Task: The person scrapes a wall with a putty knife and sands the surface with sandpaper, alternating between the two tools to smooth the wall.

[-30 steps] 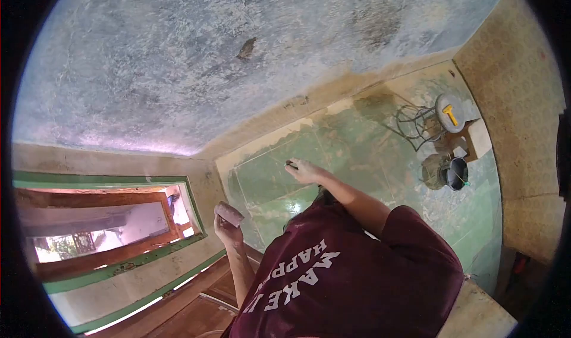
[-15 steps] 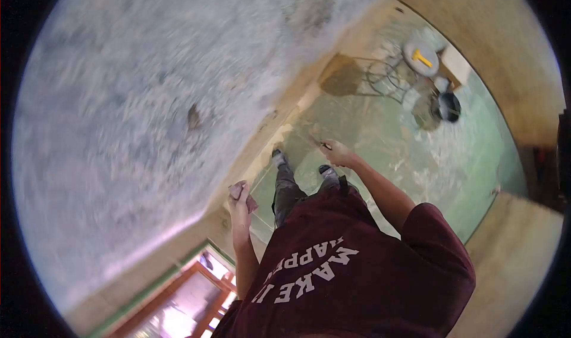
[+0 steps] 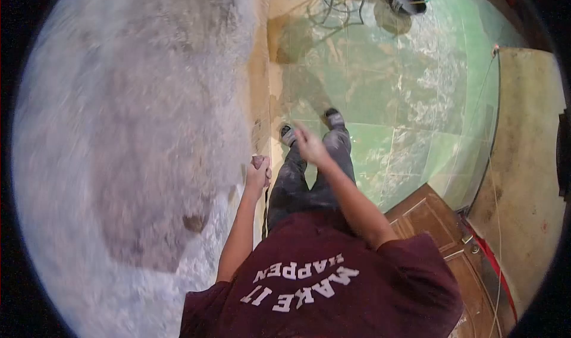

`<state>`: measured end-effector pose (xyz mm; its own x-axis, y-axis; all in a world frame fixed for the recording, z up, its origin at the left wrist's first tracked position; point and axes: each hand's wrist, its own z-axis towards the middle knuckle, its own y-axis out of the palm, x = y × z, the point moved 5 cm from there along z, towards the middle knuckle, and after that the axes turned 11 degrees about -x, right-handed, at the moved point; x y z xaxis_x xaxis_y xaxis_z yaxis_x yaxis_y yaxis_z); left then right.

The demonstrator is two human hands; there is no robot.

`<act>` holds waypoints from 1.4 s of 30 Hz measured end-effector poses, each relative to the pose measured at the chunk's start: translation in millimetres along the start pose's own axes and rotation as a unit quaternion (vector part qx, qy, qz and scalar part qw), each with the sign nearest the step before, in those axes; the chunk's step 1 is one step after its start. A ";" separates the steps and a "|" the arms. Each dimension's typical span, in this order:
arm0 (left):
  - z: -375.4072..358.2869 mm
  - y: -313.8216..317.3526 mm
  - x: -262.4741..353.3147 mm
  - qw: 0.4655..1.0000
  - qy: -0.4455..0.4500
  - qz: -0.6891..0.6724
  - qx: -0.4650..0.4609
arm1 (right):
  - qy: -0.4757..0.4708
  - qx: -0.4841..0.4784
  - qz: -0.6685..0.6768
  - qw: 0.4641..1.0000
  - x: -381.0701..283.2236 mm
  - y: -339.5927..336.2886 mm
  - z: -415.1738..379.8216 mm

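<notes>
My left hand [image 3: 258,174] is closed around a folded pinkish-grey piece, like a rag or abrasive sheet [image 3: 257,159], close beside the wall. The large wall [image 3: 154,136] fills the left side, its white-grey surface patchy, with a darker area and a small brown spot. My right hand [image 3: 312,149] is raised in front of my legs, fingers curled and smeared by motion. A small dark-handled tool showed in it a moment ago; it is hidden in the blur now. Both forearms reach forward from my maroon shirt [image 3: 333,278].
Dusty green floor tiles [image 3: 369,100] lie under my feet. Ahead stand a metal-legged stool [image 3: 346,5] and a black bucket [image 3: 409,0]. A brown wooden door [image 3: 428,225] is behind me at right, with a thin cord [image 3: 492,165] alongside.
The view has turned, so the wall runs upright at left and the door has come in at lower right. My right hand has swung towards the left hand, blurring.
</notes>
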<state>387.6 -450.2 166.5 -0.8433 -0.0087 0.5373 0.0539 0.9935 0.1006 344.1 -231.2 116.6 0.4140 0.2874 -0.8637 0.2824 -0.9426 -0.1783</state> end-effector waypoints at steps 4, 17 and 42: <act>61.2 -14.7 -18.6 0.997 -0.068 0.026 0.033 | 0.097 -0.127 0.044 0.986 12.1 69.6 19.0; 133.9 -77.5 -114.8 0.950 -0.231 0.117 0.173 | 0.143 -0.229 0.161 0.949 135.6 226.5 42.3; 210.4 -98.9 -106.0 0.962 -0.097 0.044 0.251 | 0.033 -0.165 0.266 0.949 150.0 238.4 133.6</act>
<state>359.2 -523.5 -76.7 -0.9342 0.0506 0.3531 -0.0946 0.9193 -0.3821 357.9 -435.5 -118.6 0.6251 -0.1942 -0.7560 0.2689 -0.8557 0.4421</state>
